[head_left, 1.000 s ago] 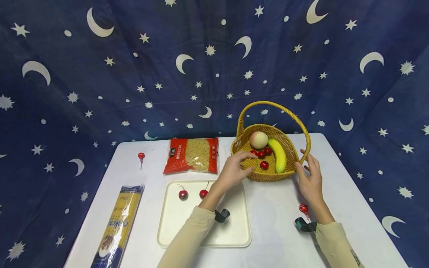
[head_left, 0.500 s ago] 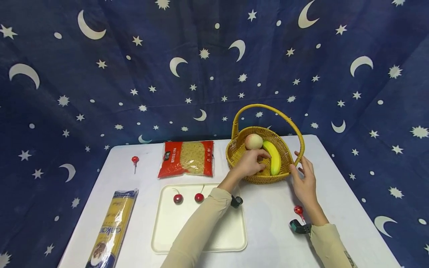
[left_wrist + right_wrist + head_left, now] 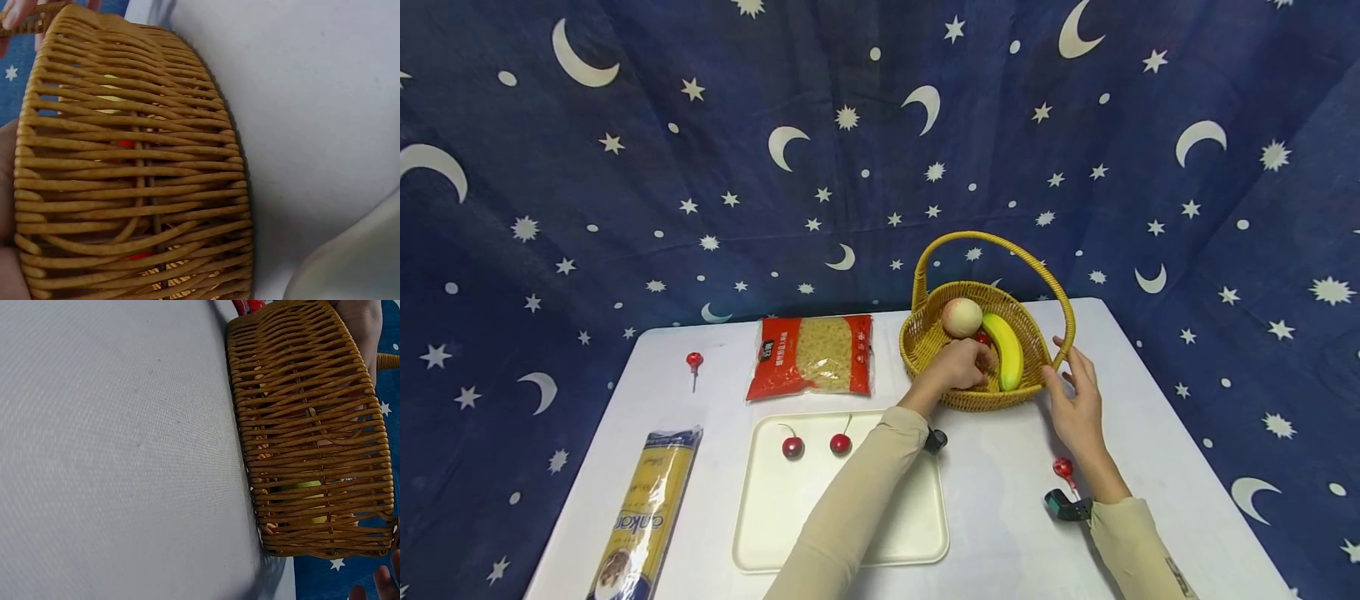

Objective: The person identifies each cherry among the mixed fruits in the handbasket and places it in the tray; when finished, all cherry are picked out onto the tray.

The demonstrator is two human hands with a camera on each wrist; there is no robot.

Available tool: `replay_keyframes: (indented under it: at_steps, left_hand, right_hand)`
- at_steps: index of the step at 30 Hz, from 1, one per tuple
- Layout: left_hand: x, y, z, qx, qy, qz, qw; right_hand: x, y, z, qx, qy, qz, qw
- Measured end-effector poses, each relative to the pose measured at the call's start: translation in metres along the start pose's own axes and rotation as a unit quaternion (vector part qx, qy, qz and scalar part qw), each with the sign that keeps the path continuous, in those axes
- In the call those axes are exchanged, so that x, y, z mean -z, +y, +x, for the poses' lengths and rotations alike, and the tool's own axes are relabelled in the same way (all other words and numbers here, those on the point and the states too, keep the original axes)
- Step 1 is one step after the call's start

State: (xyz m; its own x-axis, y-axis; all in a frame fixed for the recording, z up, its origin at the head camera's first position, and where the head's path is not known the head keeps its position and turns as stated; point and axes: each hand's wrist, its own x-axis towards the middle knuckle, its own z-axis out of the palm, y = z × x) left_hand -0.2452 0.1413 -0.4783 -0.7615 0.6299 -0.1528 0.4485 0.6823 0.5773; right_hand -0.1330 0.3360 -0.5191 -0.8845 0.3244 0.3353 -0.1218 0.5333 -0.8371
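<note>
A yellow wicker basket (image 3: 973, 402) stands at the back right, holding a peach (image 3: 962, 317), a banana (image 3: 1006, 350) and red cherries (image 3: 982, 337). My left hand (image 3: 953, 364) reaches over its front rim, fingers bent down among the cherries beside the banana. I cannot tell whether the fingertips pinch a cherry; the weave mostly hides them in the left wrist view. At the right end, my right hand (image 3: 1077, 404) holds the foot of the basket's handle (image 3: 1070, 325) between thumb and fingers. Two stemmed cherries (image 3: 792, 447) lie on a cream tray (image 3: 752, 533).
Left of the basket lies a red pasta bag (image 3: 823, 354). A long spaghetti pack (image 3: 647, 508) is at the front left. One red lollipop (image 3: 694, 362) lies at the back left, another lollipop (image 3: 1063, 468) by the right wrist. A starry curtain (image 3: 700, 150) hangs behind the table.
My left hand has moved right and down into the basket, from its left rim to the cherries. The right hand keeps its place at the handle. The head view has shifted slightly.
</note>
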Motion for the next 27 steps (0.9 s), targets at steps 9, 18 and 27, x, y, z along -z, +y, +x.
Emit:
replay_keyframes:
  at_steps: [9, 18, 27]
  left_hand:
    - [-0.004, 0.002, -0.001, 0.011, 0.014, 0.025, 0.9995]
    - [-0.001, 0.003, -0.008, -0.013, 0.105, -0.022, 0.9942]
    - [0.010, 0.007, -0.036, -0.051, 0.183, -0.123, 0.9741]
  right_hand:
    - [0.000, -0.002, -0.001, -0.002, -0.003, -0.001, 1.0000]
    - [0.000, -0.003, -0.002, -0.009, -0.005, -0.005, 0.9999]
    - [0.001, 0.000, -0.002, -0.002, 0.000, -0.004, 1.0000]
